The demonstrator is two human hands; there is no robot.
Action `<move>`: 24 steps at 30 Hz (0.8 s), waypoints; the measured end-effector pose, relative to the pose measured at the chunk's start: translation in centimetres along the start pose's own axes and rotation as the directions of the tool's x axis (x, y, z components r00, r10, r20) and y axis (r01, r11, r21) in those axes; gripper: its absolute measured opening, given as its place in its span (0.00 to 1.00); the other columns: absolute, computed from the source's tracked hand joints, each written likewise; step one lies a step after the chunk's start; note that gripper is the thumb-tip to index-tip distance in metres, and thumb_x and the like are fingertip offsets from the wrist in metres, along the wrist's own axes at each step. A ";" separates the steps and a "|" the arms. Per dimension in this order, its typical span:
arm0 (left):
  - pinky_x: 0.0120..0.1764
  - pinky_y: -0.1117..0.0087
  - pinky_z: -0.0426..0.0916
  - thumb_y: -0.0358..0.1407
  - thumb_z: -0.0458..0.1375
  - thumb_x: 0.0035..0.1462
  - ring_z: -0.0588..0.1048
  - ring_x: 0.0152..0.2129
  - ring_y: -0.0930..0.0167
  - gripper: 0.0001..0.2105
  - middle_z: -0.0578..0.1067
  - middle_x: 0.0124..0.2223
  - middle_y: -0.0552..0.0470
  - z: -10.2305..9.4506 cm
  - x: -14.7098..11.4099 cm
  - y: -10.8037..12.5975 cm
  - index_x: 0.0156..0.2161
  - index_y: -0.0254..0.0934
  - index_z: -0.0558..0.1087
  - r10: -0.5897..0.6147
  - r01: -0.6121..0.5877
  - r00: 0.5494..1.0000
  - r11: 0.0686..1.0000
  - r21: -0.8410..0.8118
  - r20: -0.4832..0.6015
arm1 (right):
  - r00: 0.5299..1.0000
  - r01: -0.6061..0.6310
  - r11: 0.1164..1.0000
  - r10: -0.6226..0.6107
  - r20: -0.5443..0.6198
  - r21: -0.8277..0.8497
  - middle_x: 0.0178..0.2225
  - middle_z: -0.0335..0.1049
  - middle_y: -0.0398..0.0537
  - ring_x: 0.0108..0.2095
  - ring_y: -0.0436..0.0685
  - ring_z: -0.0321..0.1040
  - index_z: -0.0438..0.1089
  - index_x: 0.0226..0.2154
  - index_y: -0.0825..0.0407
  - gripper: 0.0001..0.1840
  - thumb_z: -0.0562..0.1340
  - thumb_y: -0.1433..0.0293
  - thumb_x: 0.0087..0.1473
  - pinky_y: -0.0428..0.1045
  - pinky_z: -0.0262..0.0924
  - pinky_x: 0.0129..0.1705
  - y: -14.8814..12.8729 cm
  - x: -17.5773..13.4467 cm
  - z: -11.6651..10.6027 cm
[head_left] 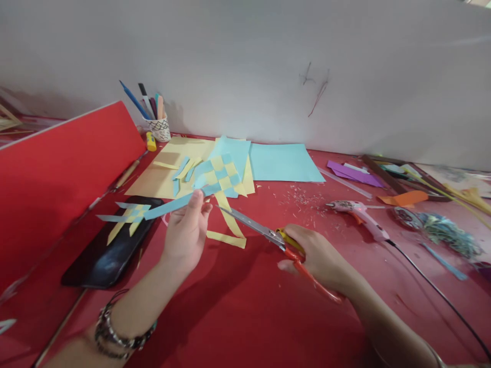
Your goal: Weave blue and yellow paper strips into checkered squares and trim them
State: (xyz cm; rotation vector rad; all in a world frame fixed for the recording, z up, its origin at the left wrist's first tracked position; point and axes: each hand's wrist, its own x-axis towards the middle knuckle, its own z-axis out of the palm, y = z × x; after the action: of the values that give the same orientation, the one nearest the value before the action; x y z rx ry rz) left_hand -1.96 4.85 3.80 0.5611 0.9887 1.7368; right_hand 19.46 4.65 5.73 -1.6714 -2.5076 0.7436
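My left hand [187, 232] pinches a woven paper piece [220, 176] made of light blue and yellow strips. A long blue strip runs from it past my thumb to the left. Yellow strips [230, 220] hang from its lower side. In my right hand [320, 255] are scissors [257, 226] with one yellow and one red handle. Their blades point left, the tips close to a hanging yellow strip; whether they touch it I cannot tell. A smaller woven piece [136, 212] lies over a black phone [115, 255] left of my left hand.
Behind the weaving lie blue paper [284, 162], yellow paper [149, 179] and cut strips [186, 168]. A patterned cup [159, 129] holds pens. A red board [69, 189] stands at left. On the right are a corded pink glue gun [358, 214], a yarn bundle [447, 235] and purple paper [355, 174].
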 end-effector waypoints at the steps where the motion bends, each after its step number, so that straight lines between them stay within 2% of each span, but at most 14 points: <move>1: 0.37 0.67 0.66 0.43 0.67 0.37 0.69 0.38 0.67 0.13 0.74 0.34 0.51 0.0 0.0 -0.1 0.18 0.41 0.68 -0.013 0.013 1.000 1.000 -0.006 0.020 | 1.000 0.001 1.000 -0.001 0.000 0.002 0.24 0.56 0.38 0.22 0.47 0.50 0.50 0.22 0.50 0.18 0.61 0.61 0.42 0.44 0.43 0.24 0.0 0.0 0.0; 4: 0.38 0.68 0.66 0.45 0.66 0.38 0.68 0.43 0.66 0.13 0.74 0.37 0.51 -0.1 0.0 -0.2 0.22 0.40 0.69 -0.019 0.021 0.998 0.999 -0.028 0.060 | 1.000 -0.003 1.000 0.003 0.001 0.008 0.23 0.55 0.38 0.22 0.47 0.50 0.50 0.22 0.50 0.17 0.60 0.62 0.43 0.44 0.42 0.24 0.1 -0.1 0.0; 14: 0.38 0.69 0.66 0.47 0.67 0.35 0.73 0.36 0.69 0.15 0.76 0.32 0.53 0.1 -0.1 -0.2 0.25 0.40 0.71 0.004 -0.003 0.997 1.000 -0.015 0.077 | 1.000 0.011 1.000 -0.011 -0.002 0.001 0.21 0.53 0.37 0.21 0.47 0.46 0.48 0.20 0.50 0.17 0.59 0.63 0.43 0.43 0.41 0.23 0.2 -0.1 0.0; 24: 0.37 0.66 0.68 0.45 0.64 0.42 0.74 0.34 0.68 0.11 0.76 0.32 0.52 -0.2 0.1 -0.4 0.27 0.41 0.74 0.041 -0.040 0.994 0.999 -0.014 0.098 | 1.000 0.026 1.000 -0.026 -0.002 0.013 0.21 0.54 0.37 0.21 0.46 0.47 0.49 0.20 0.50 0.18 0.59 0.60 0.43 0.43 0.41 0.23 0.3 -0.1 -0.1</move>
State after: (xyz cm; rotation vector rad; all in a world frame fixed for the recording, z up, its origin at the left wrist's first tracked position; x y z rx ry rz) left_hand -1.88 4.94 3.36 0.6571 0.9029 1.7324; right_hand 19.79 4.68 5.73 -1.6320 -2.5125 0.7542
